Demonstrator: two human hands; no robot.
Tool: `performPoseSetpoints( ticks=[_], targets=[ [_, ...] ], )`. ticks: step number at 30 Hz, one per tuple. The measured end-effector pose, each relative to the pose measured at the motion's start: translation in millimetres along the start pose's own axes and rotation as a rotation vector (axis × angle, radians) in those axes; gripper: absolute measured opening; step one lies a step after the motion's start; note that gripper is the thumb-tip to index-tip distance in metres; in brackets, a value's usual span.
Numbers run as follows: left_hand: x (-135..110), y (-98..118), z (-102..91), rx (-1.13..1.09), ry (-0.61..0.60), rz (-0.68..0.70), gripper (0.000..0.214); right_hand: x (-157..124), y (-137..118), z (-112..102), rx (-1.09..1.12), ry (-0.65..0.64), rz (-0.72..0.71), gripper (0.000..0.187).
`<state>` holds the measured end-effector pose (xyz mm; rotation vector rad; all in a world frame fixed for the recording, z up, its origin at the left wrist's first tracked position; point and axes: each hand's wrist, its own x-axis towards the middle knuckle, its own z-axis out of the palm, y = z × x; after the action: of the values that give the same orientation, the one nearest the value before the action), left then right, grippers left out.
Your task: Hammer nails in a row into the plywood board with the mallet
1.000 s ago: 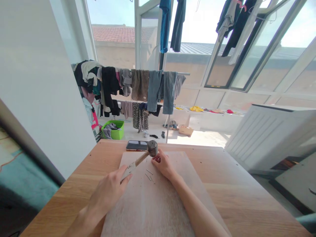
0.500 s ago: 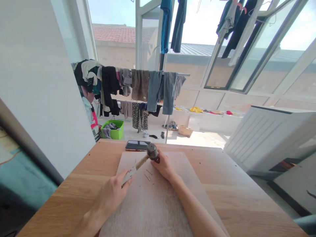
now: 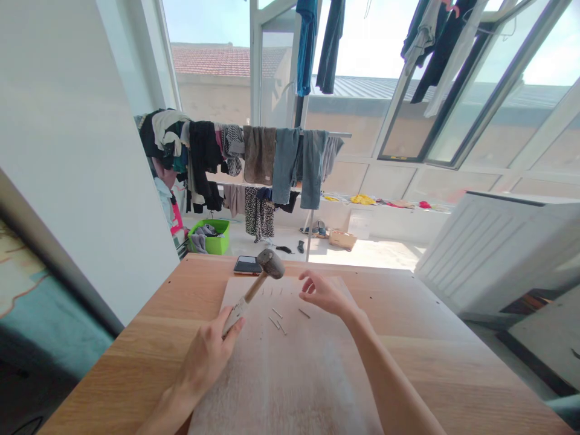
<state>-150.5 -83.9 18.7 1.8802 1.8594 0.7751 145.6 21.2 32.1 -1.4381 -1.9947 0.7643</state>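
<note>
My left hand [image 3: 211, 344] is wrapped round the pale lower handle of a rubber mallet [image 3: 270, 264], whose dark grey head is raised over the far part of a whitish board [image 3: 290, 368]. My right hand [image 3: 324, 294] hovers over the board's far right side, fingers loosely curved and apart, with nothing seen in them. Several thin nails [image 3: 272, 291] stand upright in a row near the board's far edge. Loose nails [image 3: 278, 324] lie in a small group at the middle. One more loose nail [image 3: 304, 313] lies just below my right hand.
The board rests on a wooden table [image 3: 430, 362]. A phone [image 3: 246, 264] lies at the table's far edge, partly behind the mallet head. Beyond are a laundry rack with clothes [image 3: 258, 154], a green basket [image 3: 218, 241] and a white ribbed panel [image 3: 471, 248] to the right.
My right hand has moved right, away from the upright nails, and its fingers have parted. The mallet head has risen and shifted slightly left. A loose nail now shows below my right hand.
</note>
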Motion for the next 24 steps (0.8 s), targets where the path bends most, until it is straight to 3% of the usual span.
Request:
performPoseSetpoints(
  ticks=[3,6,9,17,24],
  targets=[
    [-0.3,0.9,-0.7,-0.015,0.001,0.011,0.03,-7.5,-3.0,-2.7,-0.114,-0.095,0.011,0.033],
    [1.0,1.2,-1.4,-0.02,0.004,0.017,0.03,-9.4,-4.1,8.2,-0.212,-0.15,0.025,0.037],
    [3.2,0.0,-1.6,-0.032,0.016,0.028,0.03,-8.2,-5.8,16.7,-0.288,-0.161,0.032,0.02],
    [4.7,-1.2,-0.2,-0.075,0.024,0.055,0.031,-3.4,-22.5,13.2,-0.29,0.002,-0.051,0.026],
    [4.8,-1.3,0.7,-0.091,0.015,0.053,0.029,4.7,-9.3,24.1,-0.222,0.056,-0.137,0.024]
  ],
)
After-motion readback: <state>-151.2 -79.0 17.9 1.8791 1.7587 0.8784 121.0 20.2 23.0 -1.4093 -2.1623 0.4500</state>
